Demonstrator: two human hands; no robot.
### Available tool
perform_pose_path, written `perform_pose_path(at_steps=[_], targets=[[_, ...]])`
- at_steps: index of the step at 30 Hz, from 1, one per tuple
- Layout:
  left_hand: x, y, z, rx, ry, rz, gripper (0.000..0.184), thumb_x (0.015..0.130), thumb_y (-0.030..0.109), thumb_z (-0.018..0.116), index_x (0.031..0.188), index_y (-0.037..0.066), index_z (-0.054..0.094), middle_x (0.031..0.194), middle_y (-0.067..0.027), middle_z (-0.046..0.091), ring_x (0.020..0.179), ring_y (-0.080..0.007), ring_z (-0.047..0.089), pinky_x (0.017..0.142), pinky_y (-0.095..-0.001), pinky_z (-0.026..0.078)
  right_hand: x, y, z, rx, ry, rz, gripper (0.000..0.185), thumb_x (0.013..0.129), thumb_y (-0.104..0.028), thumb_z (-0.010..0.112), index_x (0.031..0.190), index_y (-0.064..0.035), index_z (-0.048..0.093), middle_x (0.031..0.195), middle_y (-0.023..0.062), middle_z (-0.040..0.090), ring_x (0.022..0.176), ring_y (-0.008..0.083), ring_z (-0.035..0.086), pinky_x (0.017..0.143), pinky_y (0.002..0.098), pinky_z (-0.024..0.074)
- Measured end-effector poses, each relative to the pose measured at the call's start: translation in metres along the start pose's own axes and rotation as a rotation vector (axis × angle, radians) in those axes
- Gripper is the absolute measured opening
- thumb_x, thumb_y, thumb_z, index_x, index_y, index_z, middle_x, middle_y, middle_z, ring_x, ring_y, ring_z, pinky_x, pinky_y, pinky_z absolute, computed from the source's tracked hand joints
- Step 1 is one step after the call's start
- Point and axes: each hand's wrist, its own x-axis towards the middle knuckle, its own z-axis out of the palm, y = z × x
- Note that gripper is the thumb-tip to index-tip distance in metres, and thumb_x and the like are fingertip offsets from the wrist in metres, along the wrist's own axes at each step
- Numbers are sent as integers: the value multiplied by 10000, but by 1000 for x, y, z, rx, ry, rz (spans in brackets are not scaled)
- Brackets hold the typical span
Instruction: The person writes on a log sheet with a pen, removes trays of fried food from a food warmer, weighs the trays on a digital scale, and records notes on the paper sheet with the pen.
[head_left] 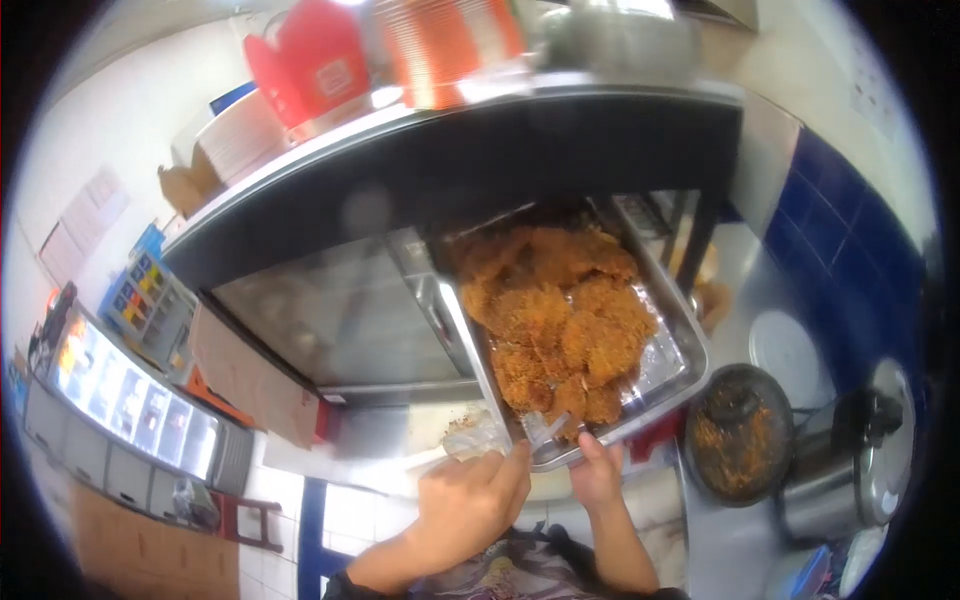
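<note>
A metal tray (692,368) with several pieces of brown breaded fried food (560,330) sits partly inside the display cabinet, its near end sticking out. My right hand (597,470) grips the near rim, thumb on top. My left hand (470,500) is closed at the tray's near left corner, holding a clear plastic piece (478,440) that looks like a bag or glove. A small translucent strip (545,430) lies over the tray edge beside its fingers.
The dark-framed cabinet (450,150) carries a red carton (310,65) and stacked cups (440,45). To the right are a dark pan (740,435) with crumbs, a steel pot (825,470) and a pale round lid (785,350). A lit fridge (130,395) stands far left.
</note>
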Motion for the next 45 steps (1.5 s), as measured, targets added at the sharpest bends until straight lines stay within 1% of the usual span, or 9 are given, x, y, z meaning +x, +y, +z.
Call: perform_pose_path(at_steps=[8, 11, 16, 23, 29, 34, 36, 38, 45], targets=[[31, -8, 19, -133, 195, -28, 275, 833, 126, 735, 1099, 59, 706, 613, -17, 512, 446, -188, 535, 432, -329, 422, 1, -2, -1, -52, 45, 0, 686, 869, -100, 663, 1481, -59, 355, 1427, 95, 483, 1314, 258, 486, 1124, 437, 379], [40, -19, 23, -87, 296, -167, 225, 866, 150, 714, 1073, 64, 703, 645, -53, 563, 456, -231, 554, 434, -352, 437, 3, -3, -2, -65, 59, -50, 697, 867, -102, 669, 1484, -61, 348, 1436, 96, 472, 1323, 267, 475, 1127, 441, 374], [27, -40, 16, -74, 216, -208, 207, 850, 135, 726, 1046, 70, 714, 654, -60, 576, 469, -236, 564, 445, -355, 437, 2, 1, -5, -73, 52, -92, 669, 894, -112, 619, 1494, -31, 337, 1462, 130, 464, 1347, 310, 452, 1142, 497, 350], [3, -42, -22, -39, 149, -269, 169, 847, 85, 714, 1013, 54, 727, 628, -55, 572, 464, -226, 547, 457, -338, 429, 4, -2, -1, -31, 41, -62, 720, 875, -125, 669, 1502, -71, 319, 1438, 89, 463, 1321, 268, 466, 1122, 455, 377], [-23, -56, -16, -434, 343, -425, 144, 931, 77, 655, 1043, 11, 717, 652, -89, 591, 521, -187, 561, 499, -308, 427, 27, -25, 27, -122, 192, -150, 604, 939, -323, 610, 1440, -40, 426, 1437, 126, 497, 1307, 299, 491, 1114, 472, 381], [-79, -68, 14, -606, 180, -653, 196, 960, 149, 642, 1058, -3, 716, 753, -145, 670, 625, -206, 628, 602, -310, 492, 63, -48, 29, -130, 205, -94, 640, 946, -402, 572, 1438, -20, 426, 1438, 142, 501, 1307, 324, 488, 1107, 465, 377], [-96, -71, 23, -629, 174, -660, 206, 964, 161, 639, 1070, 3, 717, 759, -148, 673, 627, -199, 628, 605, -309, 493, 75, -56, 33, -81, 211, -86, 531, 955, -350, 575, 1359, -14, 499, 1323, 108, 586, 1204, 247, 570, 1035, 399, 447], [-110, -72, 27, -676, 47, -711, 208, 969, 165, 634, 1084, 11, 714, 770, -149, 673, 628, -210, 626, 607, -309, 490, 83, -61, 44, -130, 186, -75, 538, 954, -346, 578, 1370, -16, 490, 1334, 110, 580, 1213, 256, 567, 1060, 400, 433], [-118, -74, 22, -713, 5, -598, 212, 970, 170, 623, 1102, 28, 708, 792, -152, 673, 673, -278, 661, 627, -349, 513, 94, -61, 50, -268, 239, -81, 504, 962, -308, 569, 1372, -26, 489, 1360, 99, 569, 1248, 259, 551, 1069, 415, 435]])
